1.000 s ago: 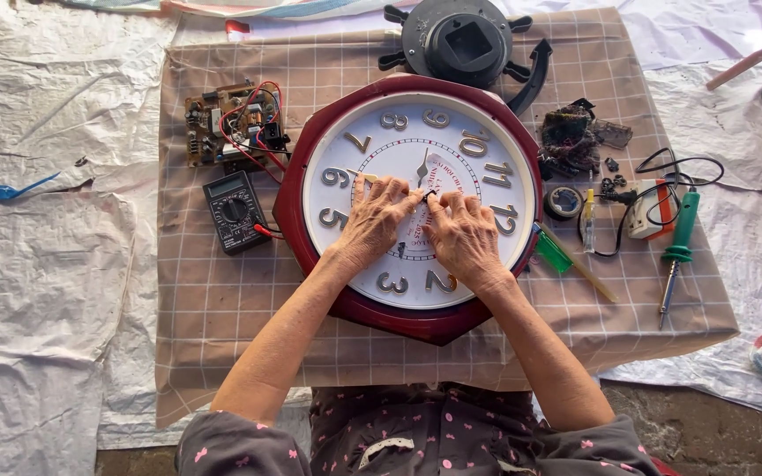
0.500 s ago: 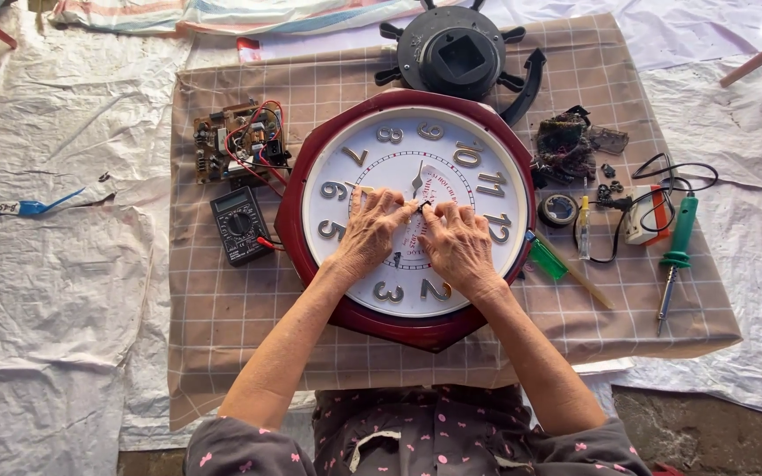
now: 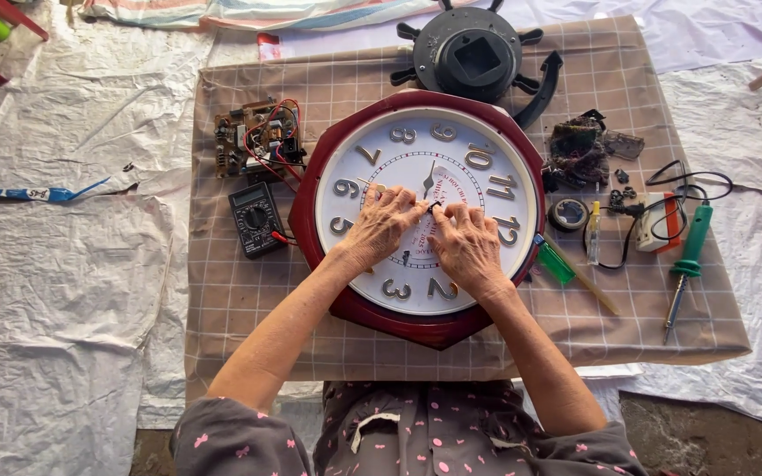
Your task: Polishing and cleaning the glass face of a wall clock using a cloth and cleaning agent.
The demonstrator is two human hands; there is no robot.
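- Checked cloth under everything; against the frames a second and half a second back its whole layout sits further right and lower in view, so the head has shifted, not the work
- Wall clock, dark red rim and white face, lies flat, face up, under both hands, in the same spot between circuit board and tool pile as before
- Left hand rests palm down on the face, fingers spread toward the centre, clenching nothing; same pose as earlier
- Right hand touches the left, fingertips pinching at the clock hands near the hub; whether a hand is truly held I cannot tell
- Both grips have stayed put over the second, which reads as slow fine work at the hub
- Beyond the fingertips: black round housing
- Left of the left hand: multimeter, circuit board past it
- Right of the right hand: green screwdriver, then a soldering iron further out
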